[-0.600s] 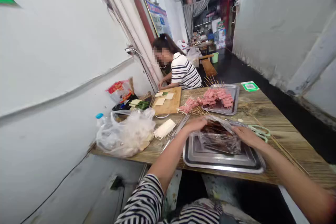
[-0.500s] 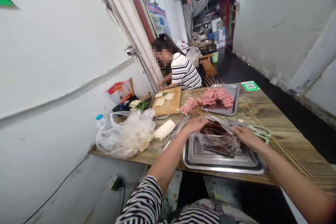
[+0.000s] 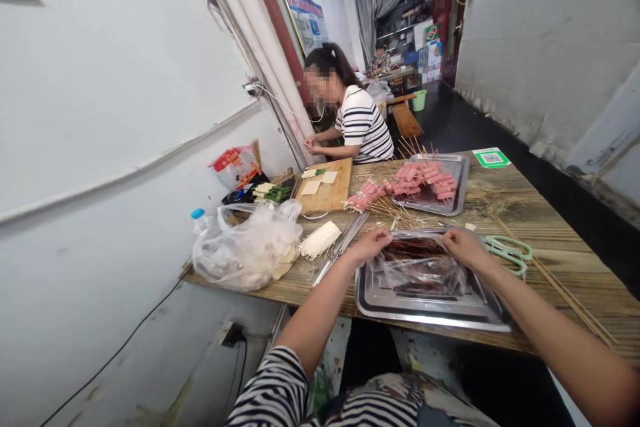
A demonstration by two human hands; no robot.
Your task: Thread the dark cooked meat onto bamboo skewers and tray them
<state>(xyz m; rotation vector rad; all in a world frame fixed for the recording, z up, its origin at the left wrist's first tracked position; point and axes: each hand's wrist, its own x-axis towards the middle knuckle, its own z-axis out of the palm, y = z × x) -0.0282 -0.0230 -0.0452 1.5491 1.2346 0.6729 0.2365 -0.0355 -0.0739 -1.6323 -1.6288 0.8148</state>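
Observation:
A clear plastic bag (image 3: 425,275) holding dark brown strips of food (image 3: 416,248) lies on a metal tray (image 3: 430,317) in front of me. My left hand (image 3: 371,245) pinches the bag's edge at its upper left corner. At the upper right corner my right hand (image 3: 465,247) grips the same edge with closed fingers. Between the two hands the bag's mouth is stretched wide, and the strips show inside. I cannot make out what kind of food they are. Green-handled scissors (image 3: 509,252) lie just right of my right hand.
Behind sits a second tray (image 3: 461,187) with pink rolled skewers (image 3: 425,179). Leftward are metal skewers (image 3: 343,247), enoki mushrooms (image 3: 320,239), a white plastic bag (image 3: 245,247) and a cutting board (image 3: 340,199) with pale sheets. A person (image 3: 365,120) sits at the table's far end.
Both hands have shifted to the bag's upper corners and now hold its edge pulled taut. The bag's raised film has come down flatter. The view has shifted slightly.

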